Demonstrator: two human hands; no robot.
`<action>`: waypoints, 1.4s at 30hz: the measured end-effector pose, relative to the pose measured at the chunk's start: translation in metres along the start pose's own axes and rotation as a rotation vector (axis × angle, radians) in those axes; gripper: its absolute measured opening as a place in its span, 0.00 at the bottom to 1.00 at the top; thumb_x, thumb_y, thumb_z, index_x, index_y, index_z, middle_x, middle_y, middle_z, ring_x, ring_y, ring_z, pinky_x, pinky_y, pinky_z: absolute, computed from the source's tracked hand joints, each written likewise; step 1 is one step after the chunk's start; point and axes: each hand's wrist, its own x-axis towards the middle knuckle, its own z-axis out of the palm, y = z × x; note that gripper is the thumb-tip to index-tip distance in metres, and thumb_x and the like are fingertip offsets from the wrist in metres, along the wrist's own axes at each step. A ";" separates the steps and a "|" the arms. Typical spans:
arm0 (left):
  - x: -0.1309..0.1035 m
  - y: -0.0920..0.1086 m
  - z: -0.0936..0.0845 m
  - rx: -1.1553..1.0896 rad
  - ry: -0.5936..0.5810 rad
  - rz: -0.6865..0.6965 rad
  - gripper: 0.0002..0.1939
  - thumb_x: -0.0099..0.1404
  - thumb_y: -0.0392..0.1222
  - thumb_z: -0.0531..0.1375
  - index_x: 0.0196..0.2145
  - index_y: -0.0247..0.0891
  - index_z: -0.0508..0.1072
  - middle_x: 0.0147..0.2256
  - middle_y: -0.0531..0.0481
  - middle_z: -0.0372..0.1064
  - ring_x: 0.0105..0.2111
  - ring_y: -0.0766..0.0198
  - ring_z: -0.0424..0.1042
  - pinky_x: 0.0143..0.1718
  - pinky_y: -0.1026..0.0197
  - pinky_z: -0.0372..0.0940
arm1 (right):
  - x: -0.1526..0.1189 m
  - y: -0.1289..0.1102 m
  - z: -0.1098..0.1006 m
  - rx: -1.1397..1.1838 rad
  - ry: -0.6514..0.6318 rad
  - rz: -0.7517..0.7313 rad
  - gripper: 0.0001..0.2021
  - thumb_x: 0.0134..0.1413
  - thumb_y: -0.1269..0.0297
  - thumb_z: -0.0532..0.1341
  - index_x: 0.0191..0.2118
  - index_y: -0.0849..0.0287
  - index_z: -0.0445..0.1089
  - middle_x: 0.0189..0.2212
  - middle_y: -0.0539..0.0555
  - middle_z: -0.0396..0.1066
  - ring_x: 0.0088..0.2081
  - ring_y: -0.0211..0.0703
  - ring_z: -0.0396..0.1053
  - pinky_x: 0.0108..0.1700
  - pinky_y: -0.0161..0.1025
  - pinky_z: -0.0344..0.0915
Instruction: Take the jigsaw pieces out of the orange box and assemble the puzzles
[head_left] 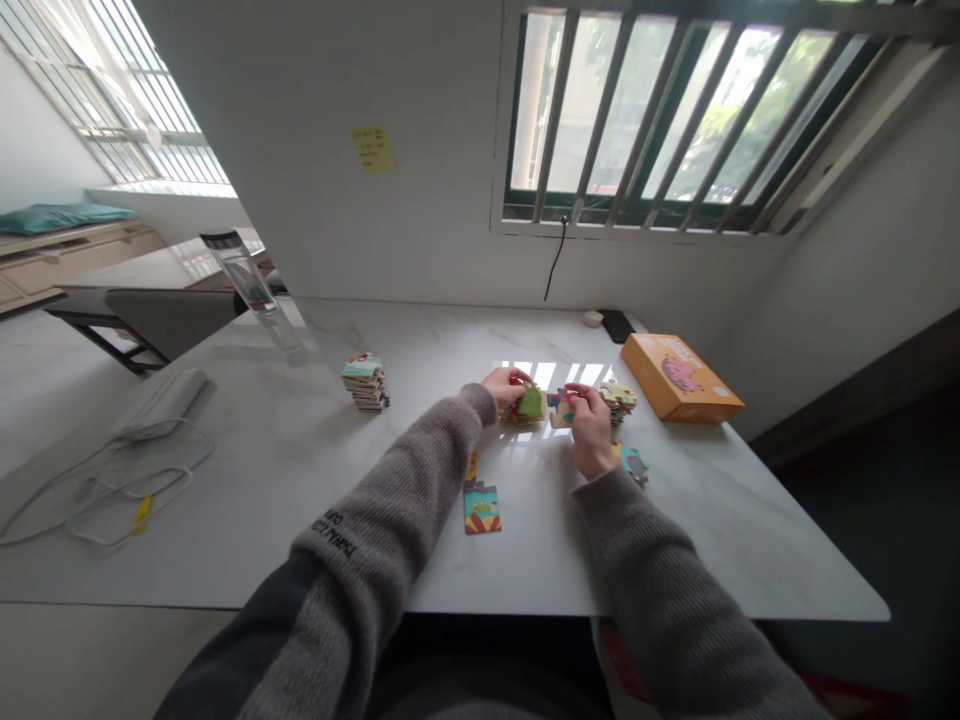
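My left hand has its fingers closed at the left edge of a low pile of puzzle pieces, with a green piece on top. In my right hand is a small colourful puzzle piece, pinched just right of that pile. A taller stack of pieces stands beyond my right hand, and a grey and teal piece lies by my right wrist. Nearer me, a teal and yellow piece lies flat below an orange one, partly hidden by my left sleeve.
Another stack of pieces stands on the white table, left of centre. An orange box and a black phone are at the back right. On the left are a clear bottle and a white cable.
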 end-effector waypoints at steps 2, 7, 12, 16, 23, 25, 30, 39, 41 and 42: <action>0.000 -0.003 0.010 0.096 0.041 0.019 0.10 0.53 0.32 0.65 0.35 0.35 0.79 0.31 0.47 0.73 0.34 0.57 0.73 0.39 0.57 0.69 | -0.001 0.001 0.001 0.021 -0.048 0.018 0.15 0.48 0.54 0.60 0.38 0.58 0.73 0.32 0.53 0.74 0.31 0.43 0.68 0.32 0.38 0.63; -0.020 -0.002 0.005 0.272 0.204 0.117 0.13 0.56 0.37 0.65 0.41 0.39 0.79 0.47 0.41 0.70 0.55 0.44 0.62 0.57 0.45 0.57 | -0.006 0.000 0.006 0.102 -0.161 0.047 0.16 0.47 0.54 0.66 0.39 0.58 0.74 0.32 0.52 0.74 0.33 0.42 0.70 0.35 0.39 0.66; -0.058 0.004 -0.020 -0.035 0.086 0.229 0.13 0.66 0.43 0.57 0.45 0.35 0.75 0.36 0.45 0.74 0.38 0.58 0.73 0.43 0.57 0.66 | -0.018 -0.007 0.015 0.203 -0.273 0.076 0.18 0.47 0.52 0.69 0.42 0.56 0.71 0.34 0.52 0.75 0.35 0.42 0.72 0.37 0.39 0.68; -0.093 0.000 -0.035 -0.273 -0.078 0.216 0.17 0.61 0.50 0.63 0.41 0.34 0.74 0.32 0.47 0.74 0.30 0.63 0.72 0.30 0.63 0.65 | -0.035 -0.012 0.030 0.300 -0.338 0.092 0.17 0.46 0.54 0.70 0.39 0.55 0.69 0.34 0.51 0.75 0.34 0.40 0.71 0.36 0.38 0.68; -0.120 -0.016 -0.041 -0.363 -0.004 0.149 0.24 0.53 0.57 0.70 0.32 0.34 0.71 0.22 0.54 0.69 0.19 0.70 0.66 0.20 0.66 0.61 | -0.055 -0.014 0.043 0.175 -0.429 0.079 0.18 0.48 0.49 0.69 0.38 0.57 0.71 0.34 0.52 0.75 0.32 0.40 0.70 0.31 0.37 0.65; -0.120 -0.019 -0.040 -0.384 0.027 0.151 0.25 0.51 0.59 0.71 0.30 0.34 0.69 0.20 0.55 0.67 0.18 0.70 0.66 0.20 0.66 0.62 | -0.056 -0.014 0.043 0.144 -0.442 0.059 0.19 0.48 0.48 0.69 0.39 0.57 0.72 0.34 0.52 0.75 0.33 0.41 0.71 0.32 0.38 0.67; -0.118 -0.023 -0.039 -0.459 0.030 0.132 0.28 0.48 0.62 0.72 0.28 0.34 0.69 0.21 0.54 0.69 0.18 0.70 0.67 0.19 0.65 0.65 | -0.057 -0.014 0.043 0.171 -0.483 0.045 0.19 0.47 0.49 0.70 0.39 0.57 0.71 0.35 0.52 0.75 0.37 0.43 0.72 0.38 0.40 0.69; -0.111 -0.034 -0.054 -0.481 0.029 0.070 0.32 0.45 0.65 0.72 0.29 0.32 0.72 0.22 0.53 0.71 0.18 0.68 0.69 0.21 0.63 0.68 | -0.038 -0.015 0.030 0.259 -0.365 0.090 0.19 0.45 0.52 0.71 0.39 0.57 0.71 0.30 0.49 0.73 0.31 0.38 0.68 0.31 0.36 0.64; -0.111 -0.033 -0.053 -0.498 0.046 0.066 0.31 0.44 0.65 0.72 0.29 0.32 0.71 0.22 0.53 0.70 0.17 0.68 0.69 0.20 0.62 0.68 | -0.035 -0.015 0.028 0.299 -0.377 0.112 0.21 0.45 0.52 0.71 0.43 0.56 0.71 0.31 0.49 0.73 0.31 0.38 0.69 0.31 0.36 0.65; -0.112 -0.032 -0.051 -0.502 0.047 0.067 0.31 0.45 0.65 0.72 0.28 0.32 0.71 0.21 0.53 0.70 0.17 0.68 0.69 0.20 0.62 0.68 | -0.035 -0.015 0.028 0.288 -0.412 0.113 0.21 0.45 0.52 0.71 0.44 0.56 0.72 0.31 0.49 0.73 0.31 0.38 0.69 0.31 0.36 0.65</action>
